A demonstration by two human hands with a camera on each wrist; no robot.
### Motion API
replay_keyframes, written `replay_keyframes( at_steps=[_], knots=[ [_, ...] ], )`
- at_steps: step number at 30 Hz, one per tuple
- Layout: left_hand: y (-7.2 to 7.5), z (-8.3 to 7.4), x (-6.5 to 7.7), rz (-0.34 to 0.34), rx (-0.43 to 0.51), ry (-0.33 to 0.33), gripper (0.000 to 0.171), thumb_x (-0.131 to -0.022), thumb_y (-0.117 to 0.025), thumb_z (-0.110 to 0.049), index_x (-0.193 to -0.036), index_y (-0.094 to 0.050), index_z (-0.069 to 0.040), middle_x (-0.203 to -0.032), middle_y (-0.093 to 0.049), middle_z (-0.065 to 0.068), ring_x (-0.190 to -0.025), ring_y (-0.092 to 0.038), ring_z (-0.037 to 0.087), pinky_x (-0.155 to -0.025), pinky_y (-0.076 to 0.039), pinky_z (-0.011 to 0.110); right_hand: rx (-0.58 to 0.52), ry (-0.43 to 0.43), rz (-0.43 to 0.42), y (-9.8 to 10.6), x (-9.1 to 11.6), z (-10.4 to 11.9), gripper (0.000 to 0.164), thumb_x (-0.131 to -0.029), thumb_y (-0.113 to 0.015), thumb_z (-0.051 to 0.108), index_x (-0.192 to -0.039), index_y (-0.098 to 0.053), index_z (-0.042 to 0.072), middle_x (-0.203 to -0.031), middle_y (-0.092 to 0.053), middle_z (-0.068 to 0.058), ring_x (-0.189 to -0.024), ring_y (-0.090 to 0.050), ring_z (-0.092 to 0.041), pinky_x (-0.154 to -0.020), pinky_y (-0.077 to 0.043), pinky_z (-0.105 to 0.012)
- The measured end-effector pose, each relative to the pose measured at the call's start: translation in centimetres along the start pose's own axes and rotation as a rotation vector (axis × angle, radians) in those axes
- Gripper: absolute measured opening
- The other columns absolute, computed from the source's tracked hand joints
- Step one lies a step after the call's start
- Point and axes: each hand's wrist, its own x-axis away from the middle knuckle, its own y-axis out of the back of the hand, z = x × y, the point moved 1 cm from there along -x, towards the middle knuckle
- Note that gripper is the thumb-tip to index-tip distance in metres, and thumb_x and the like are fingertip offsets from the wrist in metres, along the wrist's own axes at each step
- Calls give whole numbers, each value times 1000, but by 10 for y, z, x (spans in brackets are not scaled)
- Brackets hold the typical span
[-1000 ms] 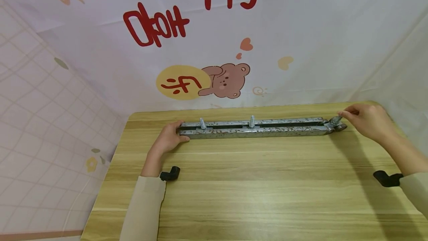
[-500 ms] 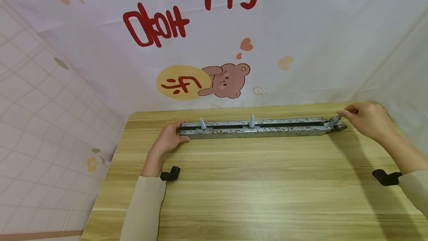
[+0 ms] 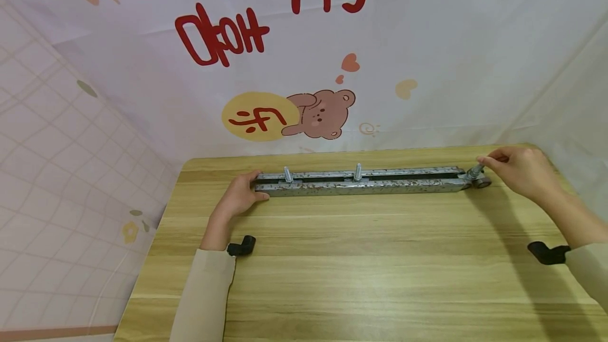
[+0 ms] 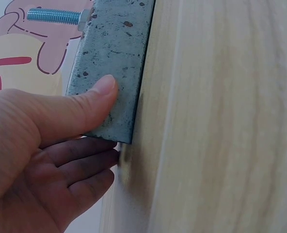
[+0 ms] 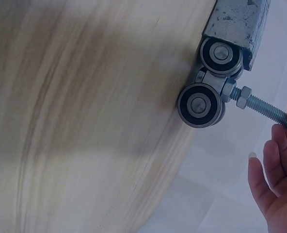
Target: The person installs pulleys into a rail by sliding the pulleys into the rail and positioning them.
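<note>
A speckled grey metal track (image 3: 361, 188) with a slot along its top lies across the back of the wooden table. Two threaded bolts, a left one (image 3: 287, 174) and a middle one (image 3: 358, 172), stick up through the slot. My left hand (image 3: 241, 193) grips the track's left end, thumb on the near side, as the left wrist view shows. At the right end, my right hand (image 3: 522, 170) pinches the tip of the bolt (image 5: 267, 109) on a roller trolley (image 5: 199, 105). One pair of its wheels sits at the track's mouth; the outer pair is outside.
The wooden table (image 3: 380, 268) extends in front of the track. A white cloth backdrop (image 3: 456, 67) with a printed bear and red lettering rises right behind it. Black wrist mounts, a left one (image 3: 242, 246) and a right one (image 3: 548, 253), stick out from the sleeves.
The right hand and the trolley have shifted very slightly left toward the track's end, the bolt leaning a little differently. The left hand and the track stay in place.
</note>
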Motion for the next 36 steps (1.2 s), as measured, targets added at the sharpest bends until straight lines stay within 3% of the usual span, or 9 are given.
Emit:
replay_keyframes(
  at_steps=[13,23,29,36],
  knots=[
    [0,-2,0,0,-4,-10,79,-96,-79,-13,-160,-37,4,-160,-42,26,-150,-35,43,-120,-35,57,-14,8,-14,-6,0,5,48,-107,-62,38,-111,-74,-8,-98,-74,-28,-83,-68,-45,-64,-54,-55],
    [0,-1,1,0,10,0,79,-95,-79,-12,-160,-37,4,-160,-42,25,-150,-35,42,-120,-34,56,-29,20,-12,-12,0,11,45,-106,-64,36,-108,-75,-7,-96,-75,-25,-81,-69,-40,-60,-53,-44],
    [-1,0,0,-2,7,1,79,-95,-80,-13,-160,-38,3,-161,-42,24,-150,-36,41,-120,-35,56,-12,32,-13,-16,0,17,42,-105,-66,34,-108,-76,-6,-92,-76,-22,-77,-69,-37,-61,-54,-48],
    [0,0,1,-5,8,-1,78,-95,-80,-13,-159,-39,3,-158,-46,25,-145,-43,41,-118,-37,56,-10,39,3,-19,-1,30,43,-104,-68,36,-112,-76,-6,-97,-75,-23,-85,-69,-41,-67,-54,-54]
  ],
)
